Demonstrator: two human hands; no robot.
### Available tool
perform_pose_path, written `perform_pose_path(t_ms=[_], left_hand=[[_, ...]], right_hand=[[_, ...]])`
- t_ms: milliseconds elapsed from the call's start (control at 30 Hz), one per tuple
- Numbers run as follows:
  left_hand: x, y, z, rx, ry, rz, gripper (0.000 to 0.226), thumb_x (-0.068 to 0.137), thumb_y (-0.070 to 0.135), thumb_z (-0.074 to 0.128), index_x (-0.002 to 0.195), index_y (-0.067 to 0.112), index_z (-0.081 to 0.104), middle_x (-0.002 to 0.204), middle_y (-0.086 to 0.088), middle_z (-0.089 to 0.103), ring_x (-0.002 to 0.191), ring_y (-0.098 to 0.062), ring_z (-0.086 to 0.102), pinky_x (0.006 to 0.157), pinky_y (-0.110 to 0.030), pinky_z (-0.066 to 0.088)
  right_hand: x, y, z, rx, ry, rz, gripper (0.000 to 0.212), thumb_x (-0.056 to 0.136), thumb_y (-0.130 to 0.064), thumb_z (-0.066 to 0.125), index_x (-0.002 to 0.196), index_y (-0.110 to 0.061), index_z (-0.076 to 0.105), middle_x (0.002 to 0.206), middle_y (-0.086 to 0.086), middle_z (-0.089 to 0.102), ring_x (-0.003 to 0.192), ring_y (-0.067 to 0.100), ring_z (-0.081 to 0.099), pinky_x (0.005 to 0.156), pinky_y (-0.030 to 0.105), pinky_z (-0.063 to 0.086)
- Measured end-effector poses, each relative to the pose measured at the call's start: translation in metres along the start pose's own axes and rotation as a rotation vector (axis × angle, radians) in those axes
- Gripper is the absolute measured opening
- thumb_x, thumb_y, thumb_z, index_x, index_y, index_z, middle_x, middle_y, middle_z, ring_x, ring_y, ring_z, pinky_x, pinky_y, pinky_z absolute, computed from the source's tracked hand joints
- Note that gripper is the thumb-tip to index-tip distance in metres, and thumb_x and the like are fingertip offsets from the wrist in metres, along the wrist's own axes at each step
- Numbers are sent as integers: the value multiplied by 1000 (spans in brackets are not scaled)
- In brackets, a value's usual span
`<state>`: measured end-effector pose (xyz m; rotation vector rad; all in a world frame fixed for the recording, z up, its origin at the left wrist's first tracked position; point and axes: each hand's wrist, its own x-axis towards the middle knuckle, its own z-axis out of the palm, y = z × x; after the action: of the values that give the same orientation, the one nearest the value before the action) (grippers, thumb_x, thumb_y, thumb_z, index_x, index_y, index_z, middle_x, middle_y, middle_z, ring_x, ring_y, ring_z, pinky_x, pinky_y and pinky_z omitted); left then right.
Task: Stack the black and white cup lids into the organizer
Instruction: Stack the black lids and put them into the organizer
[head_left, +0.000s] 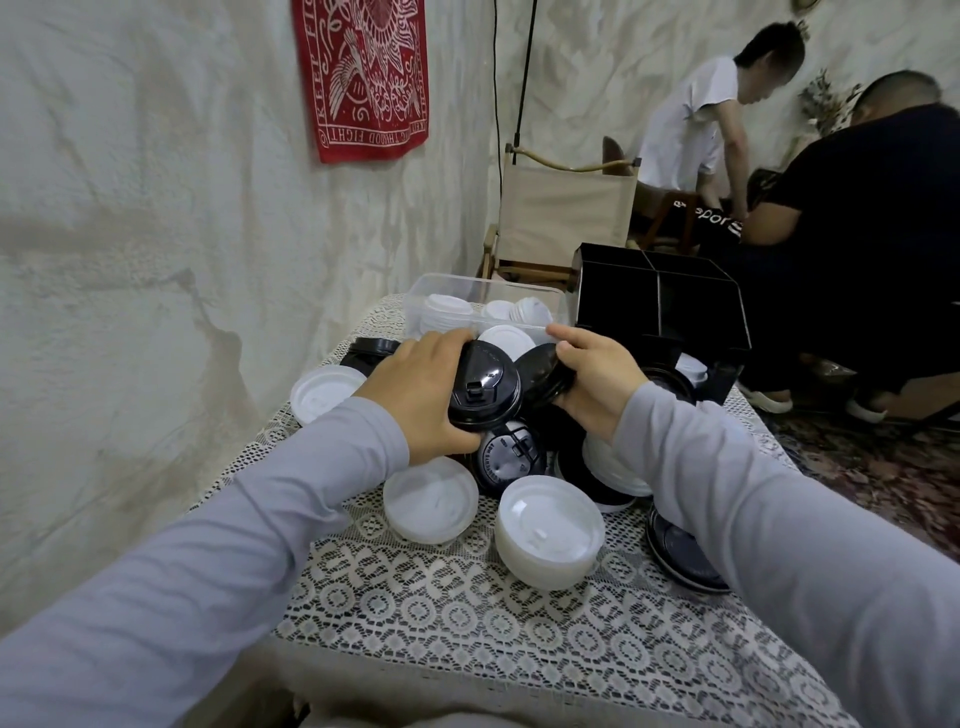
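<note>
Heap of lids (511, 460) on the counter (467, 649), tub (457, 288) and organizer (665, 306) behind.
The tub stands back left with more lids in it, the organizer just right of it. Before them lies the heap, the left hand (421, 395) and right hand (597, 384) side by side on its far part; loose lids lie at its left, front and right.

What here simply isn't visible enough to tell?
Head view:
Black organizer: its own walls hide what the compartments hold.
Clear container: its cloudy wall blurs how many white lids sit inside.
Black lid near the right sleeve: the sleeve covers part.
Black lid stack in the left hand: nested too tightly to count.
</note>
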<state>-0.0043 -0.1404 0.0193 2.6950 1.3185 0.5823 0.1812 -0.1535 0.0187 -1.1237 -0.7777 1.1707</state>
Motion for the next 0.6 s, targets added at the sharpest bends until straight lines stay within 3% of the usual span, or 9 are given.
perform_pose_path(t_ms=[67,167,367,500,600], left_hand=[[0,1,0,-2,10,3,97,67,41,76,144,19,22,136,-4,39,125,-28,37,105,-37,31],[1,2,-1,-14,27,3,96,67,40,76,143,19,22,136,-4,39,124,-27,37,105,-36,31],[3,5,-2,-17,50,6,96,66,40,76,143,18,23,136,-5,39,124,-29,37,105,-37,31],[5,6,-1,-11,54,12,95,67,39,76,143,17,23,136,-5,39,125,-28,36,104,-38,31],[5,7,-1,-21,49,10,95,67,41,76,143,18,23,136,-5,39,124,-28,36,103,-39,32]], right_hand=[[-3,2,2,58,1,10,33,98,5,35,127,-3,48,111,15,56,101,29,58,83,43,50],[-9,6,4,116,-73,43,27,98,7,32,107,-3,55,97,12,59,87,24,60,88,45,49],[-14,15,1,164,-212,118,36,97,6,28,114,-6,58,99,11,65,88,23,64,74,36,56],[-20,15,1,249,-330,195,35,95,7,28,113,-3,56,77,7,69,64,15,68,74,34,57],[-23,17,2,299,-382,226,33,93,7,29,110,-1,56,78,9,70,65,17,68,72,33,58]])
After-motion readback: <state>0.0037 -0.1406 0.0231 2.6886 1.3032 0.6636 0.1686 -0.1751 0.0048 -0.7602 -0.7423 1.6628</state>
